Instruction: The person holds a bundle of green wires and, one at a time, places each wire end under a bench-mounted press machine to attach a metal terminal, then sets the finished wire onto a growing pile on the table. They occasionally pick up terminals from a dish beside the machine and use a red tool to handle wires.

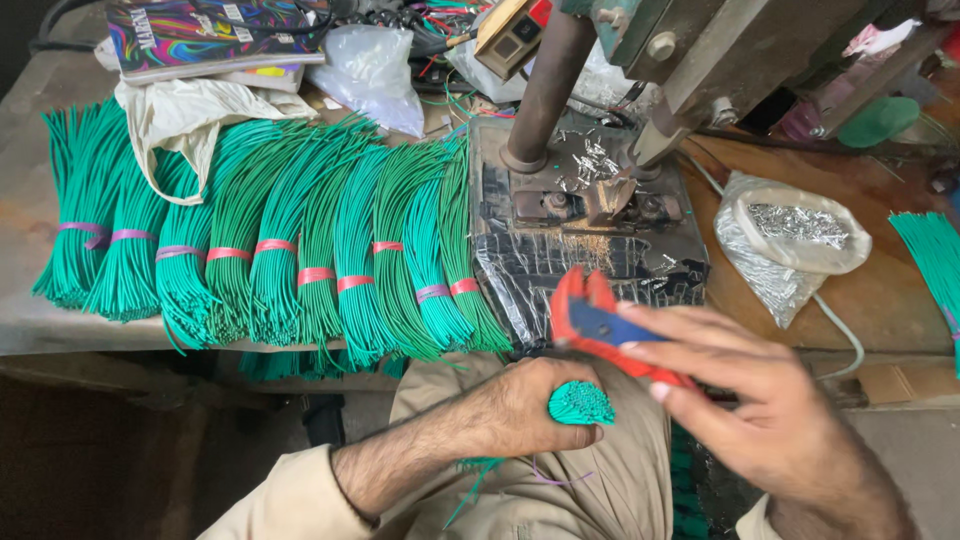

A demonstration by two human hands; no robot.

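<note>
My left hand (520, 405) is closed round a tight bundle of green wires (581, 402), its cut ends pointing up at the camera, over my lap. My right hand (745, 400) holds a red and blue cutter (600, 320) just above and to the right of the bundle's ends. Loose green and purple strands hang below my left wrist.
Several tied bundles of green wire (300, 240) lie in a row on the bench to the left. A metal press (590, 190) on a foil-wrapped base stands ahead. A plastic bag of small metal pieces (795, 235) sits right of it, more green wires (935, 260) at far right.
</note>
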